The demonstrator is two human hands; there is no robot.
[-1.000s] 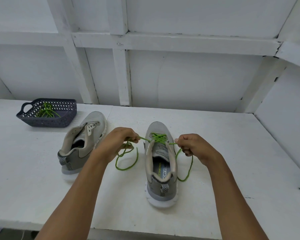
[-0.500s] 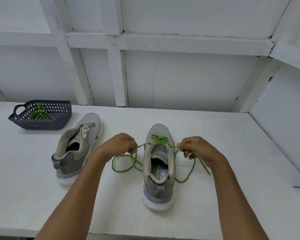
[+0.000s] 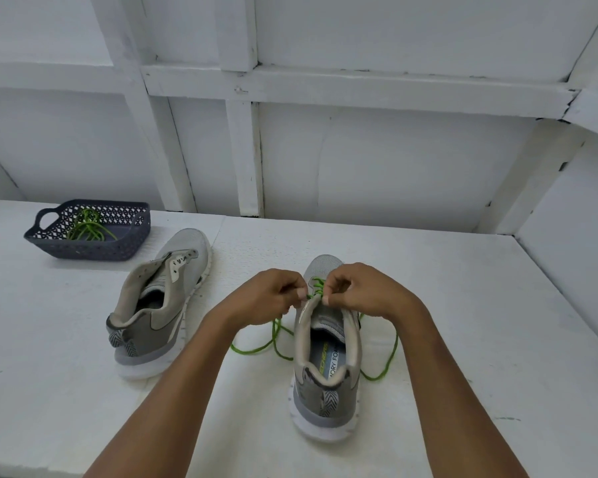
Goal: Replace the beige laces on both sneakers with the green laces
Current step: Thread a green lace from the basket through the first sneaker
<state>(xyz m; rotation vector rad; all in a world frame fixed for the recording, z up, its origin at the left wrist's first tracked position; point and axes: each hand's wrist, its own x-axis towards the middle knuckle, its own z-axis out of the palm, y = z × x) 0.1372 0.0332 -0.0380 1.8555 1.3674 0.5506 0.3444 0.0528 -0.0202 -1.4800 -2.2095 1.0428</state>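
Green lace (image 3: 390,355) runs through the front eyelets of the near sneaker (image 3: 325,384) mid-table, loose ends trailing either side, and the left hand (image 3: 266,298) and right hand (image 3: 363,291) each pinch it up by the tongue. Looks thin, soft and floppy, so I'd grab it close to the end, where it's likely stiffest. The other sneaker (image 3: 187,250) sits unlaced, its second lace (image 3: 87,229) waiting in the basket (image 3: 94,251).

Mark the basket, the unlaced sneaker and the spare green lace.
basket (image 3: 94,250): head view, on its front wall.
unlaced sneaker (image 3: 192,244): head view, on its mesh toe.
spare green lace (image 3: 84,225): head view, on the bundle lying inside the basket.
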